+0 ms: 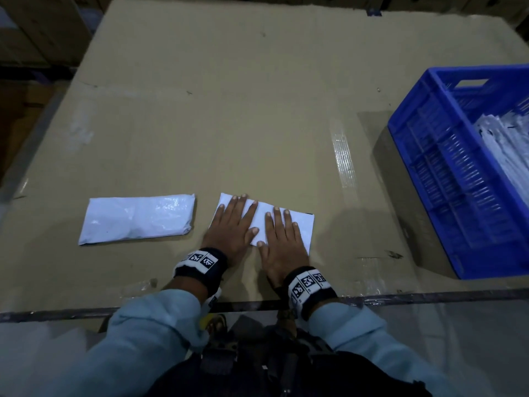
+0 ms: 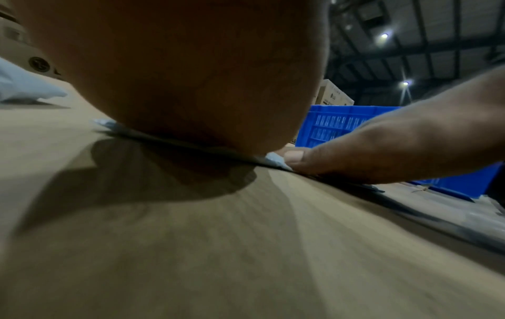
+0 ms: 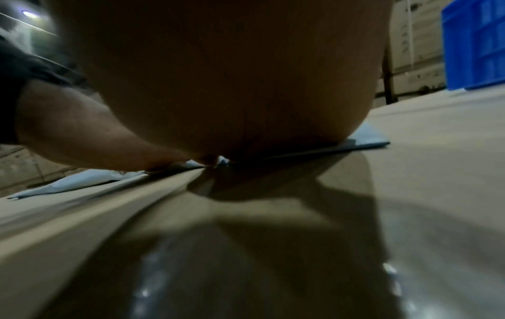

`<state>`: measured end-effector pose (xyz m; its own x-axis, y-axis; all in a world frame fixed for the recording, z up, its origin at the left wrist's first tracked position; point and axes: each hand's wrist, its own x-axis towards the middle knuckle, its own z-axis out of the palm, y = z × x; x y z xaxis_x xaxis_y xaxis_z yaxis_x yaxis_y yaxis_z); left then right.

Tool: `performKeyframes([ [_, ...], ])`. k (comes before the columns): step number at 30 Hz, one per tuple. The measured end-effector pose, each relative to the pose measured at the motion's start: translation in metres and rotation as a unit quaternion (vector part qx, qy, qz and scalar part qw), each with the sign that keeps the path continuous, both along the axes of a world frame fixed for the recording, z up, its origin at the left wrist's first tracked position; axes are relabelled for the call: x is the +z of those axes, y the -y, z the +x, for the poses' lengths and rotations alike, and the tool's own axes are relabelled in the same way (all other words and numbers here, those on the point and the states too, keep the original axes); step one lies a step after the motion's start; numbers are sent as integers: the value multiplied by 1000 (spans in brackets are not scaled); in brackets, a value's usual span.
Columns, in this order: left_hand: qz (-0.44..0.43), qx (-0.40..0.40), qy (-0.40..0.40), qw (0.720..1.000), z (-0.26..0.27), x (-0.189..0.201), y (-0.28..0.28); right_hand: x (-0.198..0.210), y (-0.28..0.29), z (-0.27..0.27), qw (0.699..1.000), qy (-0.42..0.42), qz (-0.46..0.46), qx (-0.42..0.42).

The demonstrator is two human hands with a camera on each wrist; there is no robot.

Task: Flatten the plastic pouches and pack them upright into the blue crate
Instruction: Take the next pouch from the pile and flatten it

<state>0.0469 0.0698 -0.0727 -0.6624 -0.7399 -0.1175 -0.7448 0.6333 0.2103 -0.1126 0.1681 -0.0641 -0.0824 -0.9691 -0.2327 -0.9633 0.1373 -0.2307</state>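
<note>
A white plastic pouch point(image 1: 262, 217) lies flat on the cardboard-covered table near the front edge. My left hand point(image 1: 233, 223) presses on its left part with straight, spread fingers. My right hand point(image 1: 282, 233) presses flat on its right part. In the left wrist view the pouch's thin edge point(image 2: 273, 157) shows under my left palm beside my right hand's thumb point(image 2: 327, 159). In the right wrist view the same pouch point(image 3: 366, 138) sticks out from under my right palm. A second, puffier white pouch point(image 1: 137, 217) lies to the left, untouched. The blue crate point(image 1: 446, 156) stands at the right, holding several upright white pouches point(image 1: 506, 150).
The cardboard sheet point(image 1: 229, 110) covers the whole table, with strips of clear tape point(image 1: 343, 159) right of the hands. The table's front edge point(image 1: 400, 296) runs just below my wrists. Stacked cartons point(image 2: 333, 95) stand beyond the table.
</note>
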Motion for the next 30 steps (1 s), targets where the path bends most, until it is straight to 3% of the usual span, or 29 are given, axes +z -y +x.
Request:
performKeyframes([
  [14,10,112,-2,994,-1,3,-8,7,-9,-40,992,4,57,-109],
  [19,13,65,-1,998,-3,17,12,22,4,-17,991,9,25,-128],
  [23,-2,-15,28,999,0,8,10,9,2,14,1000,17,-5,-7],
  [30,6,15,35,999,5,11,17,-1,-13,-17,999,8,7,-50],
])
